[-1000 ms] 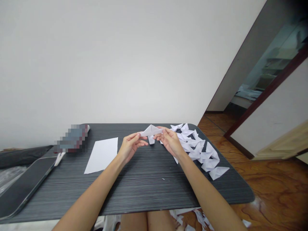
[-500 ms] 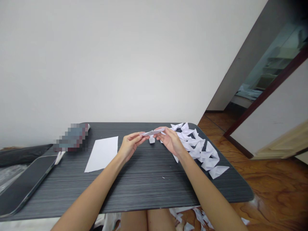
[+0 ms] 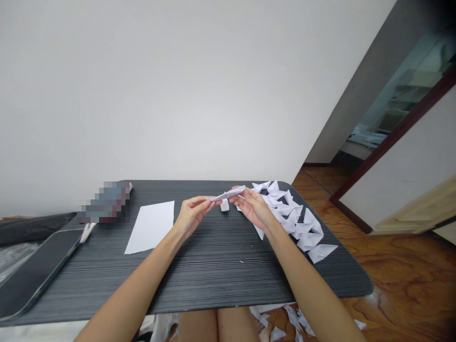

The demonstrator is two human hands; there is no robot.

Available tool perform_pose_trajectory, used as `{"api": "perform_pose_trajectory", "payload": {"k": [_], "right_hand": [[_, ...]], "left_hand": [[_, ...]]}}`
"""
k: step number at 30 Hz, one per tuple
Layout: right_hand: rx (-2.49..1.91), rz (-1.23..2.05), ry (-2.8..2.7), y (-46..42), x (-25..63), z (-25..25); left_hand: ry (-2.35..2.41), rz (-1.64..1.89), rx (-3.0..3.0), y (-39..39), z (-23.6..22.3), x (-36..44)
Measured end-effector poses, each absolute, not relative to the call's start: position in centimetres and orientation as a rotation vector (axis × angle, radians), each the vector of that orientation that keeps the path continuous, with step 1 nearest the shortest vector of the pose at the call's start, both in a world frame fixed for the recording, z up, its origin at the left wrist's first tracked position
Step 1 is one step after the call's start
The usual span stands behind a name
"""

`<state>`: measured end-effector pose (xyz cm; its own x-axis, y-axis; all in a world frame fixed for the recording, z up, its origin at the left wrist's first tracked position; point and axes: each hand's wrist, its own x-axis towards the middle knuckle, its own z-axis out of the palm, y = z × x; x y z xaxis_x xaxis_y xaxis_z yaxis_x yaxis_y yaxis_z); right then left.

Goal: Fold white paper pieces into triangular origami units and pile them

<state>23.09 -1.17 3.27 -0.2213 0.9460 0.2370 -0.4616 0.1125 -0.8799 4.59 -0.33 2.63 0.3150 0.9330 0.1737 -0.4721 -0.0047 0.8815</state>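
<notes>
A narrow piece of folded white paper (image 3: pixel 228 194) is held above the table between both hands. My left hand (image 3: pixel 194 213) pinches its left end between thumb and fingers. At the right end, my right hand (image 3: pixel 251 205) grips the paper, which slants up toward that side. Just below the folded paper, a small white block-like item (image 3: pixel 224 205) lies on the table; the paper partly covers it. To the left of my left hand lies a flat white sheet (image 3: pixel 151 227). Several pointed folded paper pieces (image 3: pixel 294 221) are heaped beyond my right hand.
The dark ribbed table (image 3: pixel 210 280) stands against a white wall. On its left are a dark phone-like slab (image 3: pixel 39 270) and a blurred-out object (image 3: pixel 107 204). Paper scraps (image 3: pixel 278 332) lie below the front edge. A wooden floor (image 3: pixel 409 275) and a doorway are on the right.
The right end of the folded paper has risen slightly, so it tilts more. Both hands keep hold of it, and the view has shifted a little.
</notes>
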Motion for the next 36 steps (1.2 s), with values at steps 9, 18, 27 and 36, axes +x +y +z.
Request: {"api": "perform_pose_trajectory", "payload": {"k": [9, 18, 27, 36], "right_hand": [[-0.552, 1.470, -1.103, -0.8, 23.4, 2.9], [-0.615, 1.577, -1.074, -0.2, 24.0, 2.4], [-0.853, 1.641, -1.332, -0.8, 24.9, 2.9], [-0.955, 1.477, -1.458, -0.6, 25.1, 2.6]], "left_hand": [[0.635, 1.257, 1.186, -0.5, 2.5, 4.6], [0.672, 1.276, 1.354, -0.3, 2.4, 4.2], [0.671, 1.181, 1.375, 0.0, 2.4, 3.7], [0.670, 1.000, 1.277, 0.2, 2.2, 3.5]]}}
